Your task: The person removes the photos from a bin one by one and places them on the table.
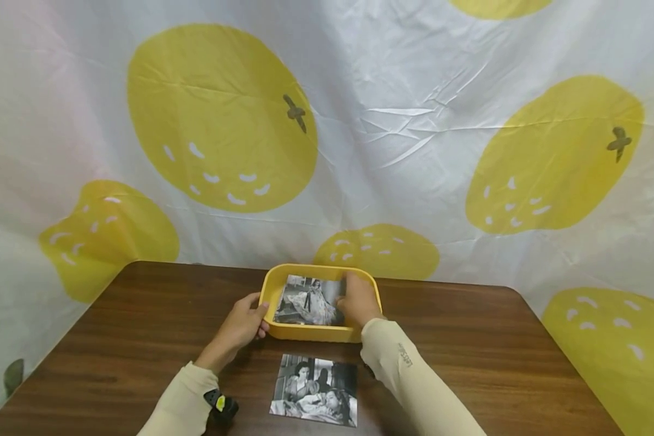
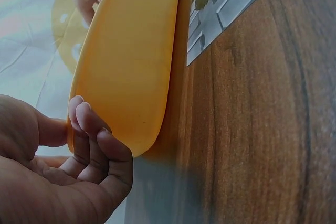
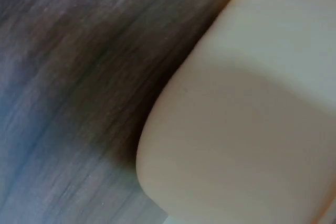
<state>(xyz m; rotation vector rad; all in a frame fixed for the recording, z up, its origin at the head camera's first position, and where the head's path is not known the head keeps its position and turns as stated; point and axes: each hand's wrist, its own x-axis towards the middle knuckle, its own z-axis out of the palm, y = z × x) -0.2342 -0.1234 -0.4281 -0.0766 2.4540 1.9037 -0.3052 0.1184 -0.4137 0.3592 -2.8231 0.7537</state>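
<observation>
One left grip (image 1: 242, 323) narrowly pinches the yellow tray (image 1: 316, 333).

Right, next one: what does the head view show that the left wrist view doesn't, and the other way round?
Only the head view: the inside photo in the yellow tray, and the cream left sleeve.
Only the left wrist view: a small dark speck on the tray's outer wall, and a close-up of the left hand curled against that wall.
Both: the tray, left hand, right hand, loose photo (cropped in the second), wooden table and fruit-patterned cloth.
</observation>
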